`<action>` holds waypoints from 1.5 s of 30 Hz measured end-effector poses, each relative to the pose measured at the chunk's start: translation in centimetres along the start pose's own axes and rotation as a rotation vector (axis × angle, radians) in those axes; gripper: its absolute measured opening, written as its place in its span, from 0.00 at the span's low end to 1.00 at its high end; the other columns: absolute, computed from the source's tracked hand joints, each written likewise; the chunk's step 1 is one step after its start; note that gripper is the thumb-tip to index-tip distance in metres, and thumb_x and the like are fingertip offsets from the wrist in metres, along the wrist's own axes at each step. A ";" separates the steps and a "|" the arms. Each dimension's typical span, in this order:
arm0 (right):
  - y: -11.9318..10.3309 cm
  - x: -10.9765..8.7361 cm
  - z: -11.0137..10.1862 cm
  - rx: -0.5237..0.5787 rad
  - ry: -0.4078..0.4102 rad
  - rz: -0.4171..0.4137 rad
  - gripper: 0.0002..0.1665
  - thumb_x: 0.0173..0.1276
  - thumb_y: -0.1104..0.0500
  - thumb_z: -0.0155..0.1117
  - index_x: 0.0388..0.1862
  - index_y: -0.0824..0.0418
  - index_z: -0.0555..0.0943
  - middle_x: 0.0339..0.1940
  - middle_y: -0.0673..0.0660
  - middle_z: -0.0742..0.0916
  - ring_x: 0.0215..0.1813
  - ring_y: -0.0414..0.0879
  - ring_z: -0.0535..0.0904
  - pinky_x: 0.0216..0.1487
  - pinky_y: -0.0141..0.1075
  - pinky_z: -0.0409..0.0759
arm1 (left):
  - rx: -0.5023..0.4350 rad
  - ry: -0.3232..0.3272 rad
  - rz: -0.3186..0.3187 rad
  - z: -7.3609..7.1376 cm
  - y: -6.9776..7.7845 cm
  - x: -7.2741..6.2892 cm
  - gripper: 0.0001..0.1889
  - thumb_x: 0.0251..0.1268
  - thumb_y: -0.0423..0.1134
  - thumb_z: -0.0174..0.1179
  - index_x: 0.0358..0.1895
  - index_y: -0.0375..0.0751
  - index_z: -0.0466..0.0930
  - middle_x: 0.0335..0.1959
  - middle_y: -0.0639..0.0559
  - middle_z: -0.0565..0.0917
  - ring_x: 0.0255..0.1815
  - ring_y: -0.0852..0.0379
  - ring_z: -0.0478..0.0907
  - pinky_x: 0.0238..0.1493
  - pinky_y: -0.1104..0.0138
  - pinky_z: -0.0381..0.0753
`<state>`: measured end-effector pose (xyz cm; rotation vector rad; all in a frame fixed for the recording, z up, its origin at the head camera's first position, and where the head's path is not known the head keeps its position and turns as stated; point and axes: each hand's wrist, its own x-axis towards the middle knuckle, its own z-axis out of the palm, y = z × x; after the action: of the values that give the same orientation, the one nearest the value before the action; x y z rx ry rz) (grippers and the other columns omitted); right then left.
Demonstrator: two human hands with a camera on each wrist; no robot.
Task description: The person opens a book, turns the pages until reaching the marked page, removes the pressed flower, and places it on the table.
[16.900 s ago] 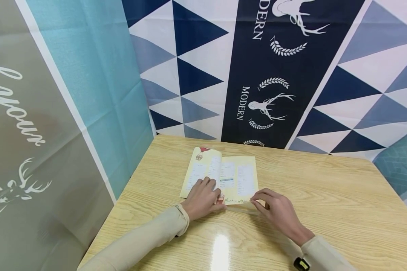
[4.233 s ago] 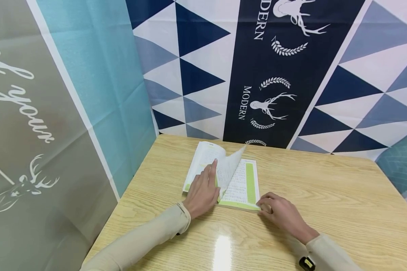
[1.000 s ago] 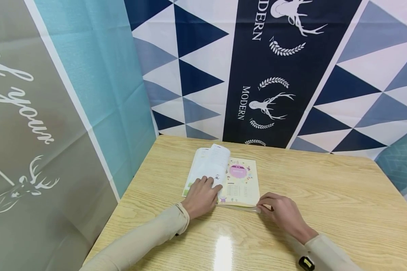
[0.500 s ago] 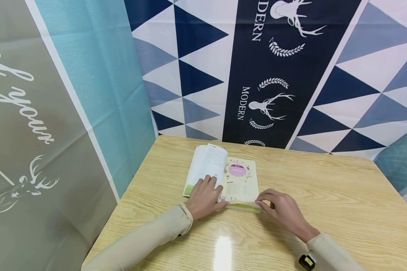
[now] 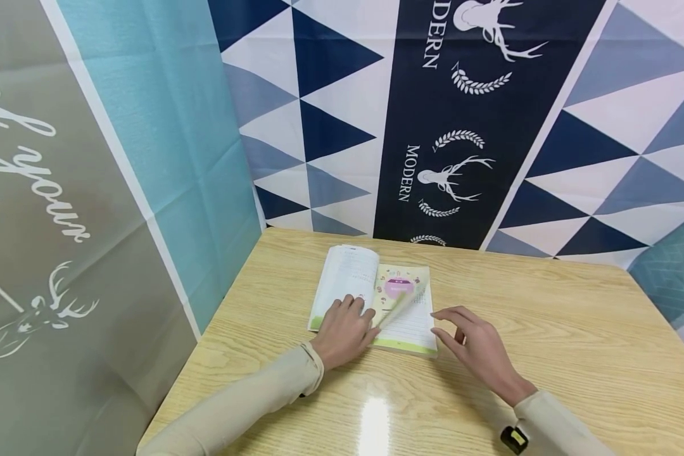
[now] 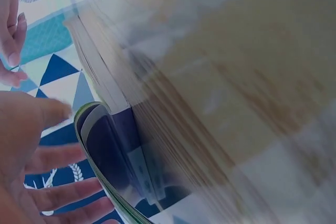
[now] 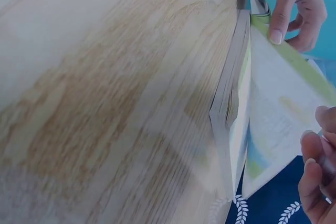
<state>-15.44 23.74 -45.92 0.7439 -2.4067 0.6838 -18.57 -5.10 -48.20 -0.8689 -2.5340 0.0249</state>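
An open book [image 5: 403,330] lies on the table, its left-hand pages [image 5: 349,272] curving up from the spine. My left hand [image 5: 343,332] rests on those pages, with the thumb against the base of a page in mid-turn. That turning page [image 5: 403,297], yellow with a pink round print, stands lifted at a slant over a white lined page with a green border. Beside the book's right edge my right hand [image 5: 474,345] is held with thumb and fingers apart, nothing between them. The right wrist view shows the raised page [image 7: 281,103] between both hands.
The wooden table [image 5: 547,329] stretches to the right of the book. Behind it hangs a patterned cloth [image 5: 336,126] with triangles and deer heads. A grey and turquoise cloth [image 5: 165,139] hangs along the left side.
The right hand has let go of the page corner it was lifting and its fingers have spread. The yellow page has swung up and leftward, baring the lined page. The left hand stays on the book.
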 end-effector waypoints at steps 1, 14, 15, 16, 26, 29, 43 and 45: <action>0.1 -0.1 0.0 -0.004 -0.016 0.014 0.18 0.56 0.63 0.81 0.46 0.57 0.89 0.43 0.48 0.87 0.22 0.26 0.68 0.23 0.25 0.68 | 0.001 -0.005 -0.010 0.0 0.0 0.0 0.20 0.76 0.56 0.56 0.54 0.44 0.83 0.44 0.48 0.83 0.43 0.50 0.78 0.40 0.60 0.79; 0.8 -1.7 0.7 -0.088 -0.339 0.109 0.08 0.59 0.59 0.80 0.38 0.53 0.91 0.44 0.49 0.88 0.32 0.34 0.79 0.32 0.32 0.78 | -0.075 0.146 -0.078 -0.2 -0.9 0.1 0.48 0.59 0.50 0.73 0.80 0.41 0.58 0.80 0.30 0.51 0.78 0.35 0.54 0.72 0.47 0.61; 0.8 -1.8 0.7 -0.094 -0.335 0.099 0.08 0.59 0.59 0.81 0.37 0.53 0.91 0.43 0.49 0.88 0.33 0.35 0.80 0.32 0.33 0.79 | -0.062 0.131 -0.067 -0.3 -1.0 0.2 0.44 0.59 0.50 0.72 0.77 0.43 0.64 0.79 0.31 0.53 0.79 0.36 0.53 0.73 0.47 0.60; 0.8 -1.8 0.7 -0.099 -0.330 0.089 0.08 0.58 0.59 0.81 0.37 0.53 0.91 0.43 0.48 0.88 0.33 0.35 0.80 0.33 0.34 0.79 | -0.052 0.114 -0.056 -0.3 -1.0 0.2 0.39 0.61 0.50 0.72 0.74 0.45 0.69 0.79 0.33 0.56 0.79 0.36 0.53 0.73 0.47 0.59; 0.6 -1.7 0.9 -0.141 -0.246 -0.052 0.07 0.60 0.63 0.79 0.32 0.51 0.90 0.37 0.43 0.88 0.35 0.36 0.84 0.31 0.36 0.82 | -0.048 0.017 0.025 -0.3 -1.0 -0.5 0.11 0.71 0.42 0.61 0.51 0.46 0.87 0.53 0.46 0.82 0.58 0.48 0.76 0.57 0.57 0.78; 0.6 -1.8 1.1 -0.171 -0.215 -0.075 0.08 0.58 0.63 0.80 0.32 0.52 0.89 0.37 0.45 0.88 0.33 0.36 0.83 0.29 0.34 0.80 | -0.049 0.021 0.017 -0.3 -1.0 -0.6 0.10 0.72 0.42 0.59 0.50 0.46 0.85 0.48 0.47 0.83 0.50 0.49 0.79 0.48 0.59 0.82; 0.5 -1.5 0.8 -0.086 -0.163 -0.017 0.09 0.56 0.63 0.82 0.30 0.52 0.88 0.36 0.46 0.88 0.25 0.25 0.69 0.23 0.27 0.71 | -0.019 0.024 -0.016 -0.1 -0.9 -0.7 0.14 0.72 0.52 0.60 0.38 0.46 0.86 0.37 0.48 0.81 0.40 0.49 0.78 0.35 0.60 0.79; 0.5 -1.4 0.8 -0.059 -0.161 0.000 0.08 0.57 0.62 0.81 0.31 0.52 0.88 0.36 0.45 0.88 0.24 0.25 0.69 0.23 0.27 0.71 | -0.025 0.025 -0.010 -0.1 -0.9 -0.6 0.15 0.71 0.52 0.62 0.35 0.45 0.85 0.37 0.49 0.81 0.41 0.50 0.77 0.36 0.61 0.79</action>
<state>-14.94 24.14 -47.49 0.8017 -2.5599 0.5690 -18.58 -6.19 -48.24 -0.8614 -2.5202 -0.0205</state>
